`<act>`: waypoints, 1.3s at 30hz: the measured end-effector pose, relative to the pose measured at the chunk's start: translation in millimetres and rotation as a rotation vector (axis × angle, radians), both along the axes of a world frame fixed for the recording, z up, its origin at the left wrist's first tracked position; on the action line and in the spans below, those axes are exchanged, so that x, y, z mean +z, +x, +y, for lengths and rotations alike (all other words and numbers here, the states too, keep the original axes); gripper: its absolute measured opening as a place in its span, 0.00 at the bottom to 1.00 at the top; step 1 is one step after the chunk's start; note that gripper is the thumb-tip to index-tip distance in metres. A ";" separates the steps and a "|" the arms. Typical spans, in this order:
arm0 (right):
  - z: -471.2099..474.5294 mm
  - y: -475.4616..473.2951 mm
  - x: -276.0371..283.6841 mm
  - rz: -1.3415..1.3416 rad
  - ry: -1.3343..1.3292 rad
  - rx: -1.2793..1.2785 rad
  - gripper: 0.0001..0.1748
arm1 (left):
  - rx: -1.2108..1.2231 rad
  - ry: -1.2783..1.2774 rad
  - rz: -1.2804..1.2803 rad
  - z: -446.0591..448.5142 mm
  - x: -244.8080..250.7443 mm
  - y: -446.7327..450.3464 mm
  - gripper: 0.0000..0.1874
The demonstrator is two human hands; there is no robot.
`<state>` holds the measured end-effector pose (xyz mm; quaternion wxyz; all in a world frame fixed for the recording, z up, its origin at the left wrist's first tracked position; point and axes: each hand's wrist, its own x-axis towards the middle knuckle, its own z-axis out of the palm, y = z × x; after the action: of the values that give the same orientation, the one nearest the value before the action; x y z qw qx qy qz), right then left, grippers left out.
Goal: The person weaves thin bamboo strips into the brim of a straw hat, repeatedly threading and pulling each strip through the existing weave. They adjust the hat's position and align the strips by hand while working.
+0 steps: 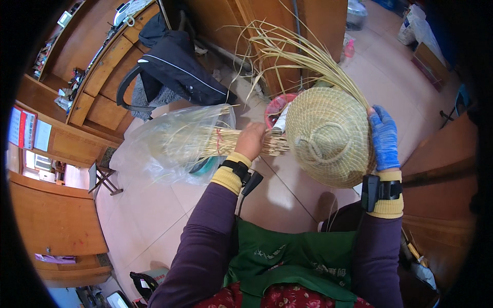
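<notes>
A round coiled straw piece [327, 138], shaped like a hat or basket, has its ringed centre facing up before me. My right hand [383, 134], in a blue knit glove, grips its right rim. Long loose straw strands [308, 57] run from that grip up and to the left. My bare left hand [249, 140] is over a bundle of cut straw [221, 142], fingers curled near the bundle's right ends. Whether a stalk is pinched there cannot be told. Red ties circle the bundle, and its left part lies inside a clear plastic bag [154, 142].
A pink-red basin [274, 107] stands behind the straw piece. Left of it are a dark blue bag [181, 69] and a wooden desk with drawers [108, 65]. Wooden furniture [439, 154] rises close on my right. A folding stool [104, 179] sits farther left on the tiled floor [161, 204].
</notes>
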<state>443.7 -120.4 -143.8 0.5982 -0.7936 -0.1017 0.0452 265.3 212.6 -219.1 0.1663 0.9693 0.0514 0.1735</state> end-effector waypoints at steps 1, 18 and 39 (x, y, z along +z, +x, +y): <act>0.5 -0.2 0.6 0.023 0.010 0.013 0.25 | 0.028 -0.062 -0.039 -5.3 25.6 -1.5 0.10; 9.4 -1.1 15.3 -0.238 -0.173 0.109 0.21 | 0.713 0.748 -0.817 -178.3 415.4 -349.3 0.17; -1.5 -129.6 79.2 -0.687 0.108 0.539 0.09 | 0.264 -1.639 0.218 -149.0 132.2 -197.3 0.15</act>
<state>314.1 -121.9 -64.6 0.5371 -0.6752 -0.5004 -0.0723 68.0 63.6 -87.0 0.7908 0.5387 0.2904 0.0045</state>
